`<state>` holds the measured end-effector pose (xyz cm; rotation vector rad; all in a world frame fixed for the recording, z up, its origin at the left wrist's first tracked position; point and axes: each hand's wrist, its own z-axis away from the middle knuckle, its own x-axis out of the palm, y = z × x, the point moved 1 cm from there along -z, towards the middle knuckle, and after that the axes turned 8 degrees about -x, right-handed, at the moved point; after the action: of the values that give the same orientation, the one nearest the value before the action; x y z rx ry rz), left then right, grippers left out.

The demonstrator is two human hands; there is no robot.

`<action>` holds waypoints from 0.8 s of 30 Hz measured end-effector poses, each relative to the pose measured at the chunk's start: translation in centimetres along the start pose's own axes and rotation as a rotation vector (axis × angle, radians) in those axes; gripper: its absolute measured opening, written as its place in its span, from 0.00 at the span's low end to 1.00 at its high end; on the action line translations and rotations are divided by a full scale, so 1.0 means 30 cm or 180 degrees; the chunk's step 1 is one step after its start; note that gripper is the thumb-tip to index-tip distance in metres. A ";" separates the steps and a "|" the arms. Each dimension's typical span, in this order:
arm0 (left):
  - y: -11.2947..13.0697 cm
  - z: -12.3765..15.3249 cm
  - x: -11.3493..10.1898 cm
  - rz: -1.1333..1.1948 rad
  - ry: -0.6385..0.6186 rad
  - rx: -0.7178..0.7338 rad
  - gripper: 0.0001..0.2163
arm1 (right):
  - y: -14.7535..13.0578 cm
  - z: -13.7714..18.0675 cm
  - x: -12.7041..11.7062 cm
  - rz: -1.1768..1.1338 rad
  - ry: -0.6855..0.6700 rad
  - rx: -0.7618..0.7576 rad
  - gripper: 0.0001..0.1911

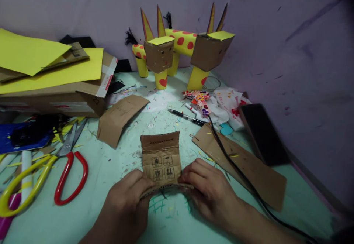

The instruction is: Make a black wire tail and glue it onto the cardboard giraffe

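A small piece of brown cardboard (pixel 160 153), printed with carton symbols, is held low over the table in front of me. Its far end bends upward, and its near edge is folded up too. My left hand (pixel 125 196) pinches the near left corner between thumb and fingers. At the near right corner, my right hand (pixel 207 188) grips the same piece, fingers curled. Scissors (pixel 66 148) with one yellow and one red handle lie open to the left of my left hand. Beyond the held piece lies a loose cardboard scrap (pixel 120 118).
Two yellow cardboard animals (pixel 159 57) with red spots stand at the back wall. At left, a cardboard box (pixel 91 98) carries yellow sheets (pixel 30 54). A pen (pixel 185 117), a glue gun (pixel 203 102) with black cord, a cardboard strip (pixel 243 166) and a phone (pixel 264 133) lie right.
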<state>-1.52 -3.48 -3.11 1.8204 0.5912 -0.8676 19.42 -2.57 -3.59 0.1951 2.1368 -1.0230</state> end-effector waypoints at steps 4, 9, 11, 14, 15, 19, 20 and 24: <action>0.008 -0.015 -0.004 -0.0084 0.0004 -0.0235 0.09 | 0.015 -0.017 0.006 0.0097 -0.0080 0.0244 0.08; -0.016 -0.002 -0.002 -0.0223 -0.0135 -0.0396 0.09 | 0.019 -0.012 0.003 0.0021 -0.0131 0.0319 0.09; -0.030 0.012 0.001 -0.0105 -0.0205 -0.0362 0.08 | 0.017 -0.007 0.001 0.0038 -0.0134 0.0330 0.09; -0.040 0.025 0.002 0.0167 -0.0182 -0.0246 0.08 | 0.016 -0.003 0.002 0.0096 -0.0086 0.0204 0.05; -0.040 0.027 0.001 0.0198 -0.0144 -0.0214 0.08 | 0.016 -0.002 0.004 0.0114 -0.0058 0.0121 0.05; -0.041 0.020 -0.005 0.0220 -0.0271 -0.0233 0.09 | 0.021 -0.010 0.017 0.0128 0.0011 -0.0119 0.08; -0.044 0.016 -0.007 0.0251 -0.0377 -0.0302 0.09 | 0.022 -0.014 0.020 0.0072 -0.0003 -0.0080 0.07; -0.050 -0.010 -0.015 0.0258 -0.0766 -0.0790 0.07 | 0.024 -0.027 0.027 -0.0162 -0.0079 0.0262 0.07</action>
<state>-2.79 -2.62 -3.55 1.4810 0.4468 -0.9005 18.69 -1.65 -4.24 0.1674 2.0886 -1.1382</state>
